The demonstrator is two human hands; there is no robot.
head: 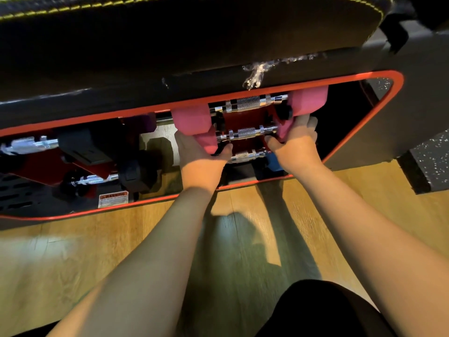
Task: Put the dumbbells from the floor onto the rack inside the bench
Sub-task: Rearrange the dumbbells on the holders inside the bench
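Observation:
Both of my hands reach into the red-rimmed opening of the black bench. My left hand grips the left pink head and my right hand grips the right pink head of a pink dumbbell with a chrome knurled handle, held against the red rack. A second pink dumbbell rests on the rack just above it. Below my hands lies a blue-headed dumbbell, mostly hidden. Black dumbbells sit on the rack's left side.
The padded bench top with yellow stitching overhangs the opening. A warning sticker is on the lower frame. Wooden floor lies under my arms, a speckled black mat at right, my dark-clothed knee at the bottom.

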